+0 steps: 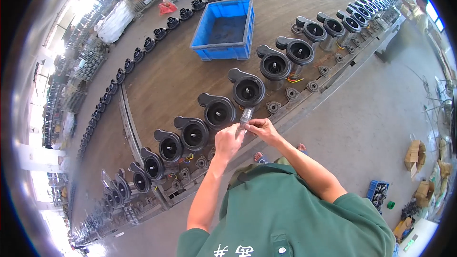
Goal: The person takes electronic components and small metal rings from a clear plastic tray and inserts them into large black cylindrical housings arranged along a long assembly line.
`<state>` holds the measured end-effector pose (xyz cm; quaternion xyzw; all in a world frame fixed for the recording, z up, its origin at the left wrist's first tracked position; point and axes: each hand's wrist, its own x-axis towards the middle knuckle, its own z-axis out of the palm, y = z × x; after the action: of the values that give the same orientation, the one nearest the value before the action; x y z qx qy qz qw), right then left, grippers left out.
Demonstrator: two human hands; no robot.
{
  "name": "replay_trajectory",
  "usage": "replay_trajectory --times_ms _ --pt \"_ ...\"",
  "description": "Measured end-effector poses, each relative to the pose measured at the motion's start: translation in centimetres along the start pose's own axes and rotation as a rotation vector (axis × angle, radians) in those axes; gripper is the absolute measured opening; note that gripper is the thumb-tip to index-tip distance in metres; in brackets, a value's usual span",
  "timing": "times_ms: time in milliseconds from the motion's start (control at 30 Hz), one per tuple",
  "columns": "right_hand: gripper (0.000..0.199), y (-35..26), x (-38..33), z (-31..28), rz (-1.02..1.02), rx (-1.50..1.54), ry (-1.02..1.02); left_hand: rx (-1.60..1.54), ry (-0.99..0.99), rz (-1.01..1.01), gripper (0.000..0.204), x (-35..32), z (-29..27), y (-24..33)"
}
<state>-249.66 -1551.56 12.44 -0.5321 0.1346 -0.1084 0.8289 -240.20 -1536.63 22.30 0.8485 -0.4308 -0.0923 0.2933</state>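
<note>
Both hands, left hand [227,142] and right hand [263,129], are pinching a small clear tube [245,116], seemingly light, soft and best gripped mid-body, above the black pump housings [219,111].

A curved row of black pump housings [218,112] blocks the counter [162,74] edge before the hands [245,133]; beyond lies bare wood (frame centre) up to a blue crate [223,28].

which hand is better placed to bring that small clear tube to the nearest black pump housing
Right, probably. The right hand pinches the small clear tube at its lower end, just below the nearest black pump housing. The left hand sits lower, only steadying it.
</note>
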Motion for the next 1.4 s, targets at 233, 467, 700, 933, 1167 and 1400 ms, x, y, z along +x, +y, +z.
replay_trajectory --times_ms 233,467,700,933,1167,1400 --pt "0.021 -0.1 -0.5 0.0 -0.018 0.03 0.022 0.204 0.037 0.105 0.023 0.2 2.2 -0.3" --pt "0.015 -0.3 -0.7 1.3 -0.174 -0.233 0.135 0.517 0.012 0.111 0.013 0.7 3.5 0.1" --pt "0.021 -0.5 -2.5 0.8 -0.158 -0.388 0.254 0.47 0.061 0.154 0.009 0.5 5.2 1.6" --pt "0.022 5.3 -8.5 -5.9 0.013 -0.353 0.292 0.583 0.056 0.361 0.013 -2.9 13.5 4.0" --pt "0.028 11.0 -10.3 -8.6 0.215 -0.449 0.351 0.655 0.002 0.429 0.019 -5.2 19.9 0.9" --pt "0.025 9.9 -9.2 -6.3 0.147 -0.583 0.387 0.419 -0.065 0.456 0.016 -4.7 18.0 -1.1"
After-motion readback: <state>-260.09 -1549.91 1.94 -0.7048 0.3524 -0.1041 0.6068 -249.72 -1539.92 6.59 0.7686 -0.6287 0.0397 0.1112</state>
